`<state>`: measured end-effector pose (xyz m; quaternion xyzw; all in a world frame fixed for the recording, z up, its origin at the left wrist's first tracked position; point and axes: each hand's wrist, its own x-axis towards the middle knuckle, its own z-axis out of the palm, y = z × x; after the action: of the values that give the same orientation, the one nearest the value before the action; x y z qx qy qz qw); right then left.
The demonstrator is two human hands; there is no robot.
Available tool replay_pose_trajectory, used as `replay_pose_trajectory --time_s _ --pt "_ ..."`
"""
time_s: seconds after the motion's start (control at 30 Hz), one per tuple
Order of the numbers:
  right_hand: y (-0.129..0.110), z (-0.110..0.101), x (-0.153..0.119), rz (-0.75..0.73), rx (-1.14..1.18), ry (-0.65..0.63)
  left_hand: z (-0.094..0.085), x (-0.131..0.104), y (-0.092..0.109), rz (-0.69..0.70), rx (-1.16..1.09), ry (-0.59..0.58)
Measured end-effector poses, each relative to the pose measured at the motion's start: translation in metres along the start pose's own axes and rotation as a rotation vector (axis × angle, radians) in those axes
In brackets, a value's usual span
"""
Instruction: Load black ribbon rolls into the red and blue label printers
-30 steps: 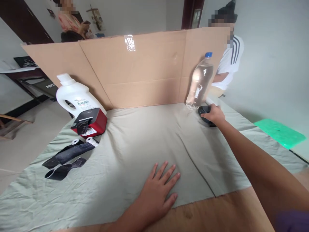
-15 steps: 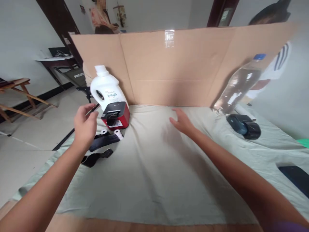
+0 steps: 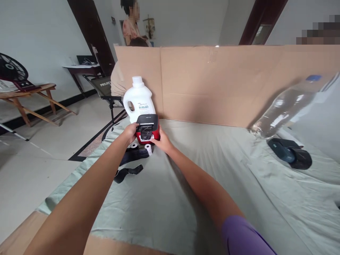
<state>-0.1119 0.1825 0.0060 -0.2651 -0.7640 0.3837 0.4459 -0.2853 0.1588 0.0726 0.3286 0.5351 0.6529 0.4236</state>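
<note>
A small red and black box-shaped device (image 3: 148, 119) stands on the green cloth, directly in front of a white jug (image 3: 140, 99). My left hand (image 3: 130, 132) is against its left side and my right hand (image 3: 163, 141) against its right side, so the device is held between them. Two small white rolls (image 3: 148, 148) and a dark strip (image 3: 134, 156) lie just below the device. Nearer to me is a curled black strip (image 3: 129, 172).
A cardboard panel (image 3: 202, 85) stands upright along the back. On the right are a large clear bottle (image 3: 287, 106) with a blue cap and a dark handheld device (image 3: 289, 154). A person (image 3: 131, 28) is beyond the panel; a wooden stool (image 3: 34, 92) is at left.
Both hands have closed in on the red and black device, my right hand coming from the middle of the cloth. The view has turned left.
</note>
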Motion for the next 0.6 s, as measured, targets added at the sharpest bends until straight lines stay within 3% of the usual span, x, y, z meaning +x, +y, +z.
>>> replay_pose_trajectory --time_s 0.1,0.23,0.33,0.4,0.5,0.6 --pt "-0.019 -0.026 -0.010 -0.073 -0.011 0.069 0.026 -0.024 0.019 -0.036 -0.005 -0.033" --pt "-0.057 -0.094 -0.053 -0.073 -0.145 0.163 0.076 -0.087 0.021 0.203 0.002 -0.209" --pt "-0.084 -0.151 -0.125 -0.101 -0.228 0.177 0.111 -0.155 -0.004 0.369 0.121 -0.255" --pt "-0.101 -0.178 -0.184 -0.055 -0.279 0.197 0.130 -0.202 -0.030 0.394 0.188 -0.367" --pt "-0.123 -0.196 -0.261 0.085 -0.323 0.225 0.151 -0.259 -0.068 0.308 0.179 -0.504" --pt "-0.133 -0.197 -0.304 0.166 -0.338 0.253 0.162 -0.289 -0.094 0.180 0.120 -0.533"
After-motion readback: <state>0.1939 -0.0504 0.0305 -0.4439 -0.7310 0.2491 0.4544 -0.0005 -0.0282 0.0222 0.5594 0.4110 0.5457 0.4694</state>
